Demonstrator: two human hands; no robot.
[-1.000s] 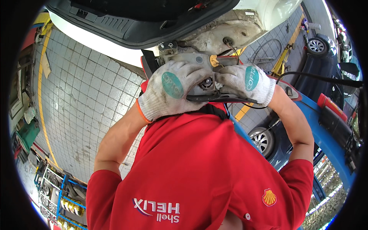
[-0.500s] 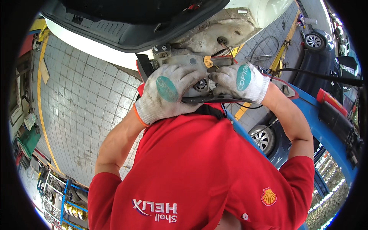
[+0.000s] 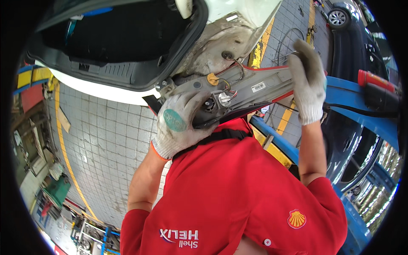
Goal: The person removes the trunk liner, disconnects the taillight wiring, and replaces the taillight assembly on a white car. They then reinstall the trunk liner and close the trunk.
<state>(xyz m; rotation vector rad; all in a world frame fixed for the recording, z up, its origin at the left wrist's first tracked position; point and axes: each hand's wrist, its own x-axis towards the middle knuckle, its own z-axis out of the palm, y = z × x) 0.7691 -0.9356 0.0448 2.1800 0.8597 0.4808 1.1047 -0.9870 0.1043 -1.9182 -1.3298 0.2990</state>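
A long grey-backed car tail light (image 3: 272,78) with red edges lies across in front of me, its back side facing up. My left hand (image 3: 178,121), in a white knit glove, is closed round its left end. My gloved right hand (image 3: 307,85) is over the light's right end; its fingers are smeared by motion, so their grip is unclear. An orange-yellow bulb socket (image 3: 212,79) and a white connector (image 3: 224,99) sit in the housing. Thin wires (image 3: 243,71) run toward a grommet (image 3: 228,55) in the dirty bare recess of the car body (image 3: 208,57).
The white car's open trunk (image 3: 114,70) is at the far left. A blue lift arm (image 3: 346,89) and a red-and-black tool or device (image 3: 378,85) stand at the right, beside a dark car (image 3: 348,51). Tiled floor (image 3: 110,140) lies at the left.
My right hand has left the connector area and moved right to the light's far end, uncovering the housing and wires. My left hand keeps its hold; the view has shifted.
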